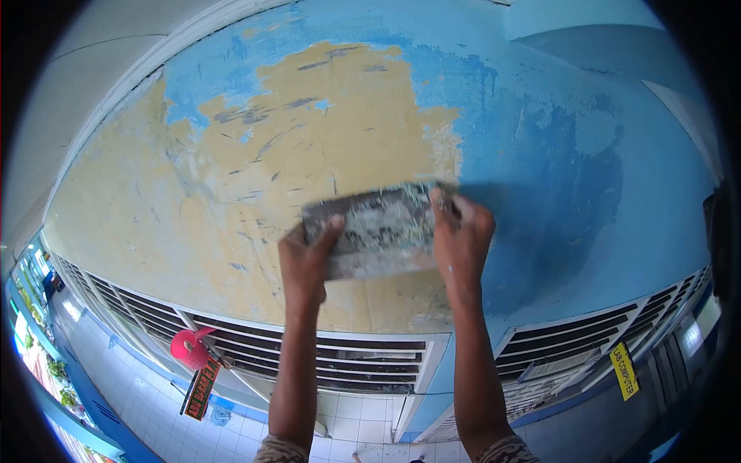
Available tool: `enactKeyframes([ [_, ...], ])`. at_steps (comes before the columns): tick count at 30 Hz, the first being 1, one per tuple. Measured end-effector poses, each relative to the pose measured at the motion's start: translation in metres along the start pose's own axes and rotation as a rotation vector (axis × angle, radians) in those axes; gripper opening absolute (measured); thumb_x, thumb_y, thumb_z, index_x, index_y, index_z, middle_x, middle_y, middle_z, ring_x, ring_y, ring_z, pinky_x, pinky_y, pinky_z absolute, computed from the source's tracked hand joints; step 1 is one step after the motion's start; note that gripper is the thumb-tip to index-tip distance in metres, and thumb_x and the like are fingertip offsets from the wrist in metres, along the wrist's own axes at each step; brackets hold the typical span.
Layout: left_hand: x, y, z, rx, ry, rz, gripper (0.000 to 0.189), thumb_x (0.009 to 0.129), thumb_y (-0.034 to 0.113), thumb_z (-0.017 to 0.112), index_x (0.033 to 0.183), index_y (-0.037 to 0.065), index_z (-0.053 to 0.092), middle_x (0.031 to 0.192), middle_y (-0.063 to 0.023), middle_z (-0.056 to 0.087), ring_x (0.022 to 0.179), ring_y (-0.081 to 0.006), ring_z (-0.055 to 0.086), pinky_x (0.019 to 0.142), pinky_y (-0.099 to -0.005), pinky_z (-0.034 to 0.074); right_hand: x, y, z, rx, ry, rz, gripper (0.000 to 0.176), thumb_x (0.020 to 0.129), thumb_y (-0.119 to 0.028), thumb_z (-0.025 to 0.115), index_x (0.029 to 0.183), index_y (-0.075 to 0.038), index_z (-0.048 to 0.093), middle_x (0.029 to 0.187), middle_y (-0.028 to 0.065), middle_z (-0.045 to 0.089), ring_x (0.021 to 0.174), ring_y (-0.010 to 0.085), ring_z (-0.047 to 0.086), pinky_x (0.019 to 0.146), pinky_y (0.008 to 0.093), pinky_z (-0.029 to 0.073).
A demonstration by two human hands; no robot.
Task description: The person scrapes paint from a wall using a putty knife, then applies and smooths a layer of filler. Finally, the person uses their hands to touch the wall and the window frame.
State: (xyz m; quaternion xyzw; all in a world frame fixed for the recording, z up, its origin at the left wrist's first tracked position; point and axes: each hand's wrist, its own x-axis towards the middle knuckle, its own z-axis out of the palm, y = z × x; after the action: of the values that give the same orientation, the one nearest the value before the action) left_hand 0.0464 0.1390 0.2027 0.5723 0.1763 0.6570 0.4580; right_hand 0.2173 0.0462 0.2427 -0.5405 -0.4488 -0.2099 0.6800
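Both my hands grip a flat rectangular grey plate (378,224), which is held up against the wall (340,139) and slightly blurred. Pale flakes and smears crust its face. My left hand (305,258) is closed on the plate's left end, thumb across the front. At the right end, my right hand (461,239) is closed with its thumb near the top edge; the fingers behind the plate are hidden. Around the plate the wall shows bare tan with dark scrape marks, and blue paint (540,170) covers the right and top.
Below the wall run slatted louvre windows (370,366). A pink rounded object (189,349) and a red-lettered sign (200,392) hang at lower left. A yellow "LAB COMPUTER" sign (624,372) juts out at right. White floor tiles (347,428) lie far below.
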Motion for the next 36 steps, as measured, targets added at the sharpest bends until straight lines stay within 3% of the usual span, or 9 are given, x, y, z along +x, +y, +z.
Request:
enactKeyframes([
  [3, -0.002, -0.008, -0.002, -0.082, -0.003, -0.060, 0.037, 0.087, 0.013, 0.078, 0.111, -0.013, 0.067, 0.098, -0.0133, 0.072, 0.088, -0.0149, 0.065, 0.081, -0.0286, 0.052, -0.003, 0.005, 0.000, 0.054, -0.045, 0.135, 0.040, 0.091, -0.020, 0.067, 0.068, 0.008, 0.050, 0.057, 0.0216, 0.040, 0.058, 0.0329, 0.026, 0.054, 0.0431, 0.032],
  [5, 0.008, 0.011, 0.000, -0.067, -0.028, -0.080, 0.037, 0.089, 0.015, 0.077, 0.112, -0.012, 0.067, 0.098, -0.0134, 0.072, 0.087, -0.0148, 0.065, 0.080, -0.0285, 0.053, 0.012, -0.003, -0.002, -0.065, -0.019, -0.049, 0.040, 0.092, -0.019, 0.066, 0.067, 0.008, 0.051, 0.057, 0.0205, 0.039, 0.056, 0.0297, 0.027, 0.053, 0.0419, 0.032],
  [12, -0.010, -0.003, 0.001, -0.053, -0.012, -0.057, 0.037, 0.089, 0.016, 0.078, 0.108, -0.013, 0.068, 0.092, -0.0121, 0.072, 0.083, -0.0138, 0.064, 0.075, -0.0285, 0.052, -0.009, -0.001, -0.009, -0.013, -0.063, 0.157, 0.039, 0.092, -0.017, 0.065, 0.067, 0.008, 0.049, 0.056, 0.0187, 0.036, 0.058, 0.0273, 0.026, 0.053, 0.0411, 0.031],
  [18, 0.016, 0.025, 0.011, -0.060, -0.048, -0.052, 0.037, 0.089, 0.018, 0.077, 0.106, -0.013, 0.067, 0.091, -0.0135, 0.072, 0.079, -0.0126, 0.063, 0.071, -0.0283, 0.053, 0.027, -0.011, -0.004, 0.008, -0.031, 0.027, 0.040, 0.093, -0.018, 0.065, 0.066, 0.007, 0.049, 0.056, 0.0183, 0.035, 0.056, 0.0222, 0.027, 0.052, 0.0408, 0.030],
  [25, -0.068, -0.062, -0.010, 0.058, -0.004, -0.193, 0.036, 0.090, 0.022, 0.077, 0.105, -0.009, 0.069, 0.088, -0.0082, 0.071, 0.081, -0.0127, 0.061, 0.075, -0.0296, 0.051, -0.075, 0.048, -0.024, -0.016, -0.055, 0.131, 0.050, 0.098, -0.028, 0.065, 0.066, 0.006, 0.047, 0.054, 0.0076, 0.033, 0.058, 0.0128, 0.029, 0.052, 0.0376, 0.028],
  [31, -0.137, -0.054, -0.034, 0.444, -0.030, -0.156, 0.030, 0.090, 0.019, 0.075, 0.100, -0.008, 0.068, 0.081, -0.0167, 0.073, 0.074, -0.0160, 0.067, 0.069, -0.0320, 0.052, -0.165, 0.105, -0.062, 0.060, -0.274, 0.389, 0.051, 0.098, -0.032, 0.066, 0.067, 0.005, 0.048, 0.055, 0.0055, 0.036, 0.056, 0.0145, 0.034, 0.054, 0.0374, 0.028],
  [33, -0.162, -0.058, -0.046, 0.645, -0.075, -0.161, 0.028, 0.093, 0.019, 0.070, 0.103, -0.007, 0.067, 0.077, -0.0248, 0.070, 0.068, -0.0340, 0.072, 0.064, -0.0405, 0.054, -0.202, 0.114, -0.073, -0.370, -0.324, 0.377, 0.037, 0.100, -0.027, 0.062, 0.083, 0.006, 0.063, 0.070, 0.0142, 0.062, 0.065, 0.0234, 0.059, 0.062, 0.0385, 0.044],
  [35, -0.186, -0.058, -0.052, 0.812, -0.102, -0.198, 0.025, 0.093, 0.017, 0.068, 0.100, -0.006, 0.066, 0.079, -0.0251, 0.070, 0.072, -0.0376, 0.072, 0.065, -0.0425, 0.054, -0.240, 0.103, -0.074, -0.312, -0.195, 0.154, 0.033, 0.102, -0.024, 0.055, 0.119, 0.003, 0.066, 0.115, 0.0230, 0.068, 0.103, 0.0355, 0.067, 0.088, 0.0391, 0.052],
  [36, -0.200, -0.059, -0.055, 0.968, -0.130, -0.234, 0.022, 0.094, 0.016, 0.066, 0.098, -0.006, 0.065, 0.081, -0.0254, 0.070, 0.075, -0.0411, 0.071, 0.066, -0.0445, 0.054, -0.254, 0.086, -0.077, -0.136, -0.312, 0.153, 0.036, 0.101, -0.021, 0.056, 0.127, 0.002, 0.061, 0.126, 0.0237, 0.062, 0.117, 0.0392, 0.060, 0.097, 0.0421, 0.047],
])
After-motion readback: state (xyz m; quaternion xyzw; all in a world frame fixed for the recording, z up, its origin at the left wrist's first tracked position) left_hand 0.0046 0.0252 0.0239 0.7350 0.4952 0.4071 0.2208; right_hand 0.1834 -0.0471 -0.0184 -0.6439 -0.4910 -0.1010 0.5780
